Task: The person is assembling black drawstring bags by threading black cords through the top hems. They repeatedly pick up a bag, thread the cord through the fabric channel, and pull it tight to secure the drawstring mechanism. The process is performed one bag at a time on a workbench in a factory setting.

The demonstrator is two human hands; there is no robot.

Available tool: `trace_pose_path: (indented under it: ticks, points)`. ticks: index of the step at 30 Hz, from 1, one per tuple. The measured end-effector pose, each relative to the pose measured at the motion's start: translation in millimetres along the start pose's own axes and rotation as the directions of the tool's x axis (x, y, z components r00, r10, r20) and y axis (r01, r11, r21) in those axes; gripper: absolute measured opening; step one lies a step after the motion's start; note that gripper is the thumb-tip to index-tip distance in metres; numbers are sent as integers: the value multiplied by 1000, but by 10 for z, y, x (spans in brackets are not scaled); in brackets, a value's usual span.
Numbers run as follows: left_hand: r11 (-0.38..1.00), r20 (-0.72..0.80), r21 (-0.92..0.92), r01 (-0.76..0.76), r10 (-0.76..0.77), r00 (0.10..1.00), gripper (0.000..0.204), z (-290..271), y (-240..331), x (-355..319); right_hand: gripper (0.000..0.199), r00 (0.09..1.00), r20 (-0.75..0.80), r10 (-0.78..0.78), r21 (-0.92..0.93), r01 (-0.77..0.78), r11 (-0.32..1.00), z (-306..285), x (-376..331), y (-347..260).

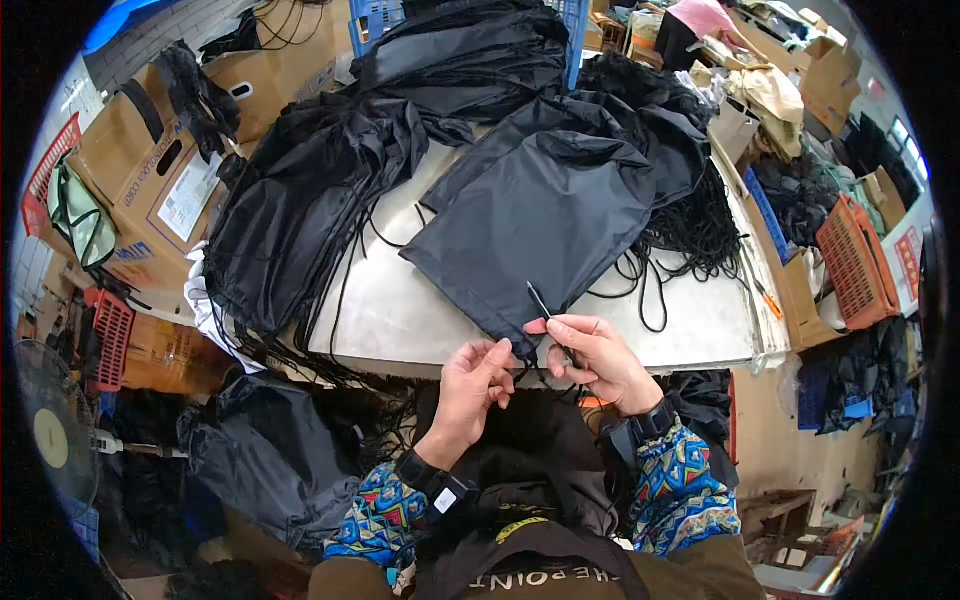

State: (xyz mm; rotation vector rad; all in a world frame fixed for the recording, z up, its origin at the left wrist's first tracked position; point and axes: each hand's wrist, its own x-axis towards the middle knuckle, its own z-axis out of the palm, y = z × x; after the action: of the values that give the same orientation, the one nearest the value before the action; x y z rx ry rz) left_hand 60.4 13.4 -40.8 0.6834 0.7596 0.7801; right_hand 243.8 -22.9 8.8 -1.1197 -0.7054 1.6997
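A black drawstring bag [530, 225] of thin fabric lies on the white tabletop, one corner reaching over the near edge. Fingers of my left hand [472, 390] are closed in a pinch at that corner, where dark cords gather. Beside it, my right hand [598, 362] grips a slim, pointed metal tool [540, 298], its tip slanting up over the fabric. My fingers cover the rest of the tool, so its exact kind is unclear. An orange bit [594, 402] shows below the right hand; whether it belongs to the tool I cannot tell.
More black bags [310, 190] with hanging cords are piled on the left, and a stack [465, 50] lies at the back by a blue crate. Tangled cords [700, 235] spread at right. A cardboard box [145, 180] stands left; a fan [50, 435] is lower left.
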Motion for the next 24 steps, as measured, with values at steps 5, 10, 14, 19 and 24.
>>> trace_pose_path:
  ticks: [5, 10, 14, 19, 24]
  points:
    - [998, 27, 40, -54, 53, 998, 18, 122, 23, 14, 29, 996, -23, -84, -56, 83, 995, 23, 10, 52]
    - [999, 53, -45, -15, 17, 998, 16, 177, 22, 47, 23, 865, -190, -463, -483, 328, 812, 62, 12, 163]
    - [991, 39, -136, 19, -14, 999, 15, 234, 98, 37, 16, 659, -12, -752, -911, 303, 280, 115, -294, 132]
    - [990, 26, -139, -16, 19, 999, 17, 261, 71, 66, 16, 741, 111, -662, -981, 188, 46, 196, -586, 213]
    - [996, 17, -60, -66, 67, 998, 18, 295, 61, 51, 13, 723, 131, -678, -990, 134, -49, 226, -572, 223]
